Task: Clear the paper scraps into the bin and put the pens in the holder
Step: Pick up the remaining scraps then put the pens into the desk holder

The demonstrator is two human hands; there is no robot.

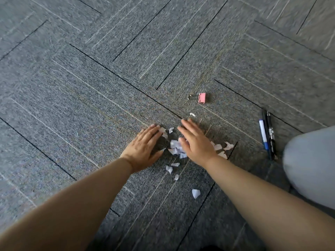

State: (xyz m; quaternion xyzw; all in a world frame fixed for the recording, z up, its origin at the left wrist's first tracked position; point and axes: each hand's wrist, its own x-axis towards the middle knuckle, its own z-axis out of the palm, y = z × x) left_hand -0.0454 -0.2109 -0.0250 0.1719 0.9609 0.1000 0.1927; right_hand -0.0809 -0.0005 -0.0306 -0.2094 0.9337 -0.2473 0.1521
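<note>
Several small white paper scraps (175, 146) lie on the grey carpet (72, 98) in a loose heap, with stray pieces trailing toward me, one scrap (196, 193) nearest. My left hand (144, 148) lies flat on the carpet just left of the heap, fingers together and stretched out. My right hand (196, 142) is flat on the heap's right side, covering some scraps, with more scraps (224, 148) showing to its right. Neither hand holds anything. Two or three pens (268, 134), one white and blue, the others black, lie side by side at the right. No bin or holder is in view.
A pink binder clip (201, 97) lies on the carpet beyond my right hand, and a small metal clip (192, 115) sits just past my right fingertips. My knee in grey cloth (311, 163) is at the right edge, close to the pens.
</note>
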